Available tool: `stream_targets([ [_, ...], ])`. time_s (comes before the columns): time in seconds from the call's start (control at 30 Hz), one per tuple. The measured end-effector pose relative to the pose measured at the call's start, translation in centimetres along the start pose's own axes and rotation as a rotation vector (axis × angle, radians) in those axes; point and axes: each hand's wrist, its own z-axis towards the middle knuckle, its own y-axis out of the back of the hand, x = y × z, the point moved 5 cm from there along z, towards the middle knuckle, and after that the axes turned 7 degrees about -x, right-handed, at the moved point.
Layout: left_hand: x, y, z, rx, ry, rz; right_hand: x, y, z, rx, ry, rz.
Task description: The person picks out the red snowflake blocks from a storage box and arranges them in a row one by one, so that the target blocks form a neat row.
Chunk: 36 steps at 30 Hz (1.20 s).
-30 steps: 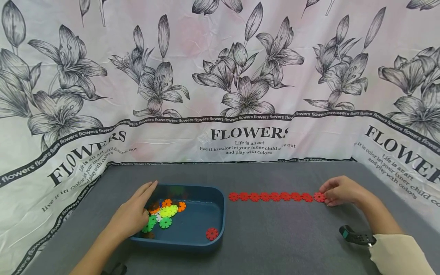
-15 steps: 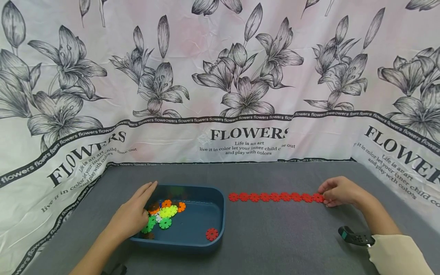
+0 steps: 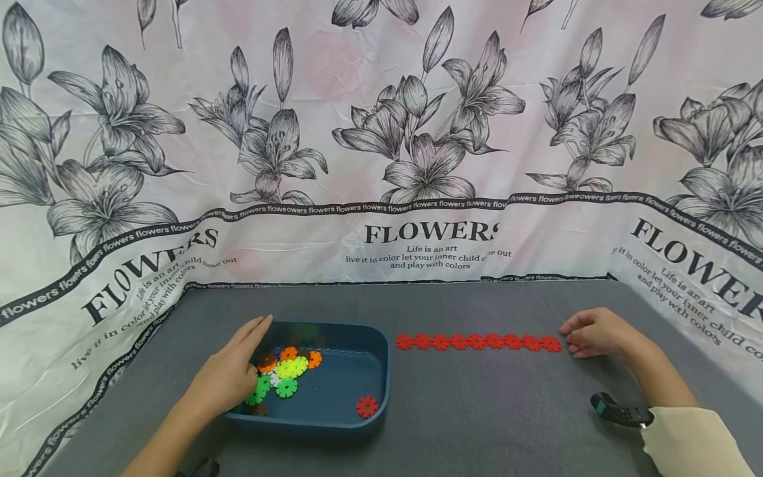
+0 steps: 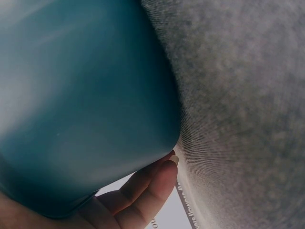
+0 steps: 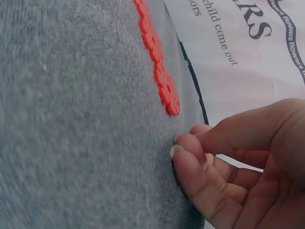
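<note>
A row of red snowflake discs [image 3: 477, 342] lies on the grey cloth, linked edge to edge, also seen as a red strip [image 5: 157, 59] in the right wrist view. Just off its right end is my right hand [image 3: 599, 333], fingers loosely bent, a small gap from the last disc and nothing held. My left hand [image 3: 223, 371] grips the left side of a blue plastic basin [image 3: 334, 423], thumb over the rim and fingers along the outer wall. Inside the basin lie yellow discs [image 3: 292, 367], green discs [image 3: 287, 387], orange discs [image 3: 315, 359] and one red disc [image 3: 367, 406].
Grey cloth [image 3: 477, 417] covers the table. A white curtain [image 3: 286, 245] with printed flowers and lettering stands behind and along both sides. A black wrist strap [image 3: 620, 411] sits by the right cuff.
The last red disc has moved left to join the row's right end. My right hand has let go of it and drawn slightly right. The left hand and basin have stayed put.
</note>
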Motion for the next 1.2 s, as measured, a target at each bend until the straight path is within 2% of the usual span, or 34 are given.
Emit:
stream_targets([
  [0.2,0.1,-0.1,0.0,0.004,0.004,0.0,-0.7,0.6,0.1,-0.02,-0.011,0.013],
  [0.37,0.1,0.1,0.1,-0.003,0.0,0.007,0.0,0.3,0.2,-0.018,0.007,-0.011],
  [0.57,0.1,0.1,0.1,-0.005,-0.003,0.002,3.0,-1.4,0.2,-0.053,0.099,-0.14],
  [0.7,0.1,-0.1,0.1,-0.005,-0.005,0.007,6.2,-3.6,0.1,-0.056,0.18,-0.165],
  [0.8,0.1,-0.2,0.1,-0.009,-0.008,0.011,9.3,-6.2,-0.5,-0.006,0.264,-0.136],
  [0.93,0.0,-0.2,0.1,-0.008,-0.009,0.011,14.2,-10.2,-1.6,0.067,0.436,-0.177],
  [1.1,0.0,-0.3,0.1,0.005,0.001,0.01,20.2,-15.8,-3.4,0.097,0.718,-0.32],
  [1.2,0.1,-0.2,0.0,0.006,0.009,0.019,22.9,-19.3,-4.4,0.088,0.883,-0.438],
])
